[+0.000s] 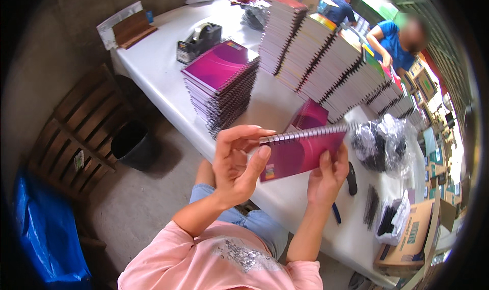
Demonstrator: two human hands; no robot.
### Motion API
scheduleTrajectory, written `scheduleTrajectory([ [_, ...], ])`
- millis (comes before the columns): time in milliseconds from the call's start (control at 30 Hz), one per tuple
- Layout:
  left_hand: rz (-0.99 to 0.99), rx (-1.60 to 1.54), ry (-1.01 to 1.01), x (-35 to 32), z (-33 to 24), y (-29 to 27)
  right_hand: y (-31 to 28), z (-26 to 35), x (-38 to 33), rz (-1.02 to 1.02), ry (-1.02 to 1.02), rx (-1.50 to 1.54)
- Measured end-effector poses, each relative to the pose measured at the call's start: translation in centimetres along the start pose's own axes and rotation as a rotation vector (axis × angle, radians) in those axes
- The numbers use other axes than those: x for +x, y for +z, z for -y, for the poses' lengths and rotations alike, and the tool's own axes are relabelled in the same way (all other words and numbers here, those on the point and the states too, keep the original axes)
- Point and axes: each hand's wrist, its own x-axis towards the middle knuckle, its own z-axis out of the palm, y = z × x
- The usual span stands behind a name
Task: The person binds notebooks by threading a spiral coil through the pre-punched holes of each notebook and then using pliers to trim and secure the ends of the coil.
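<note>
A small purple spiral-bound notebook (291,160) is held up in both hands above the table's near side. My left hand (237,162) grips its left end, thumb near the wire-bound edge. The fingers of my right hand (328,175) close on its right end; part of them is hidden behind the cover. Beneath the held notebook, other purple notebooks (310,114) lie on the table. To the left rises a tall stack of matching spiral notebooks (221,68), coils showing along its side.
Long rows of spiral-bound books (316,55) fill the white table's (158,50) far side. A tape dispenser (201,37) stands behind the stack. On the right are a plastic bag of black items (384,142), black coils (372,206) and a cardboard box (412,229). Another person (392,40) works opposite.
</note>
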Motion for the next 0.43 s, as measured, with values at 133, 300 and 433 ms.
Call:
scheduleTrajectory([
  [133,-0.196,0.596,0.517,4.2,-1.4,-4.0,6.4,0.3,6.3,0.102,0.006,0.198],
  [300,-0.357,0.505,0.113,9.1,-0.2,-7.8,13.4,-0.6,13.1,0.327,0.104,0.035],
  [433,-0.212,0.608,0.022,10.2,2.0,-9.6,15.4,-3.0,16.1,0.579,-0.244,-0.947],
])
